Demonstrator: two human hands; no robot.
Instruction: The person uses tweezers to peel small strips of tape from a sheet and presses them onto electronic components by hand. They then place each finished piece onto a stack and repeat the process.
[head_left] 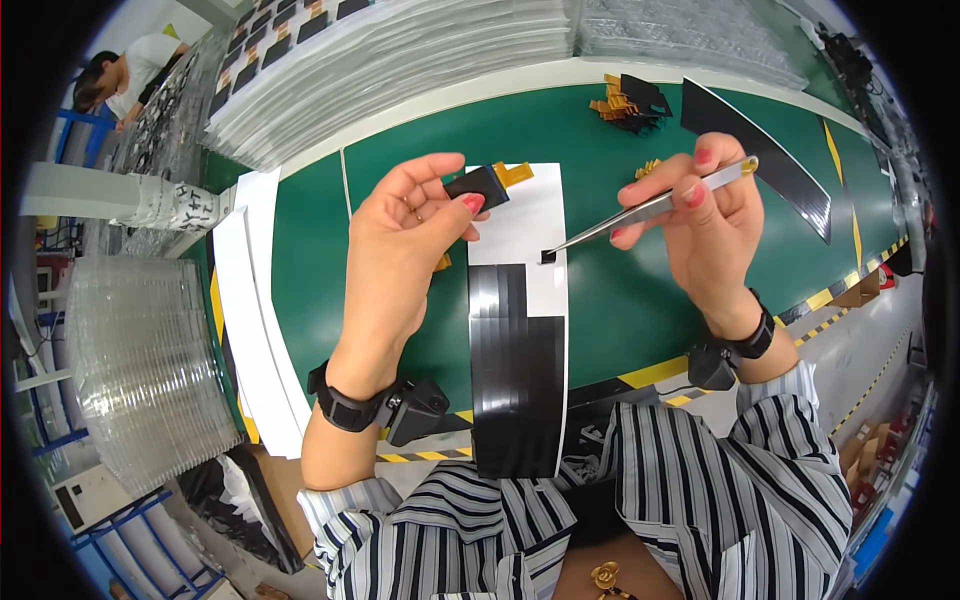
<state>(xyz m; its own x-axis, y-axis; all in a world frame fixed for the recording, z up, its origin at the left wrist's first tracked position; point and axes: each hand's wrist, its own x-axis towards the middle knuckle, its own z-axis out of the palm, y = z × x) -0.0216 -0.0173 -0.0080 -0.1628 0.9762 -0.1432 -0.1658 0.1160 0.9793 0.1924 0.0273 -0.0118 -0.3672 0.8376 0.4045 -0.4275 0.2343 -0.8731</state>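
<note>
My left hand [400,225] pinches a small flat black display module [478,188] between thumb and fingers. An orange flex ribbon [514,175] sticks out from its far right end. In my right hand [708,220] is a pair of metal tweezers [650,208], pointing left. At their tips is a small black square piece [548,257], over the white backing sheet [510,235]; whether it still touches the sheet I cannot tell. Rows of black adhesive pieces [516,380] cover the sheet's near part. Another orange ribbon end [442,262] shows beside my left wrist, mostly hidden.
Beyond my right hand lie a pile of black modules with orange ribbons [632,105] and another black strip sheet [760,155]. Stacked clear trays [420,85] line the far left edge. White sheets [258,320] lie left on the green table [630,320]. A person [145,70] works far left.
</note>
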